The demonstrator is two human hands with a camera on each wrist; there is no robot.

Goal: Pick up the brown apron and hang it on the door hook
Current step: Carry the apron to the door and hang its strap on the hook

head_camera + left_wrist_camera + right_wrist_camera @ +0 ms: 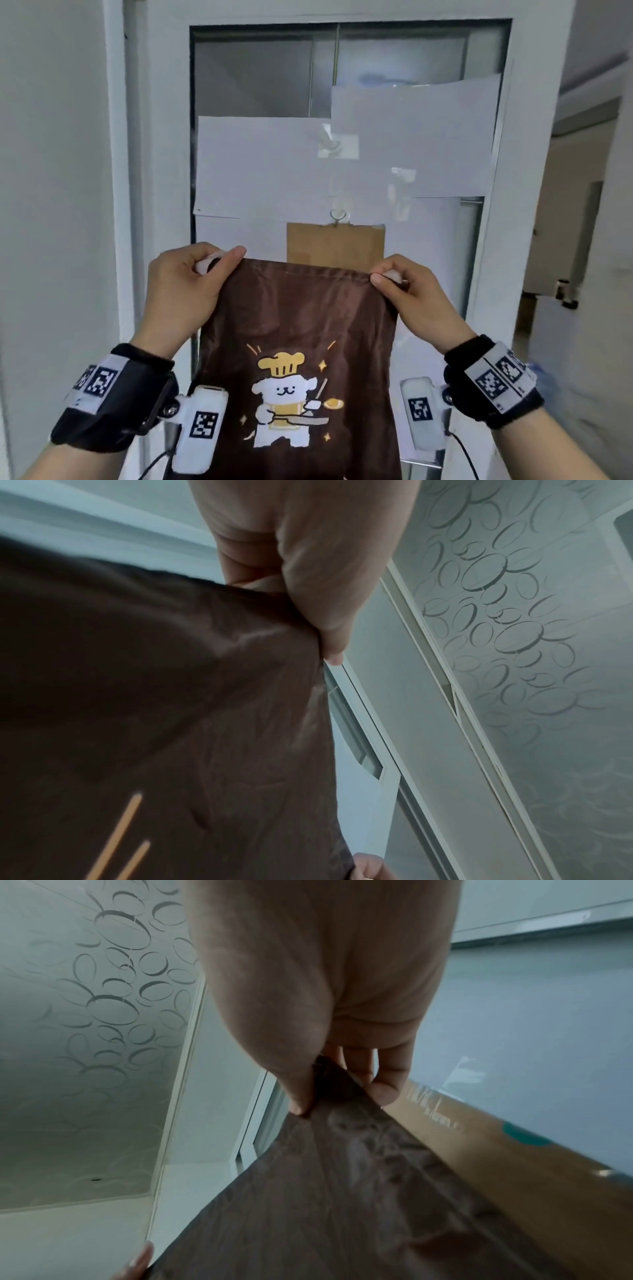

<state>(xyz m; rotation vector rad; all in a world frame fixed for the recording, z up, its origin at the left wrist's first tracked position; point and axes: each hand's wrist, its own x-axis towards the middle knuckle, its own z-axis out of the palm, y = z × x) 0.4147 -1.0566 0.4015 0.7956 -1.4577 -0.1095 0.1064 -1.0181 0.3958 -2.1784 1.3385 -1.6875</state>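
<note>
I hold the brown apron (294, 318) spread out in front of the door, its cartoon chef print facing me. My left hand (191, 277) pinches the top left corner, thumb over the hem, and the wrist view shows the same grip on the apron (164, 696) by my left hand (308, 588). My right hand (407, 294) pinches the top right corner, seen close up as my right hand (318, 1031) on the apron (342, 1191). A small metal door hook (338, 216) sits on the door just above the apron's top edge, roughly midway between my hands.
The white door (164, 171) has a glass pane covered with white paper sheets (267, 164). A brown cardboard piece (335, 243) hangs under the hook. A second clear hook (334, 145) sits higher up. An open doorway (589, 222) lies to the right.
</note>
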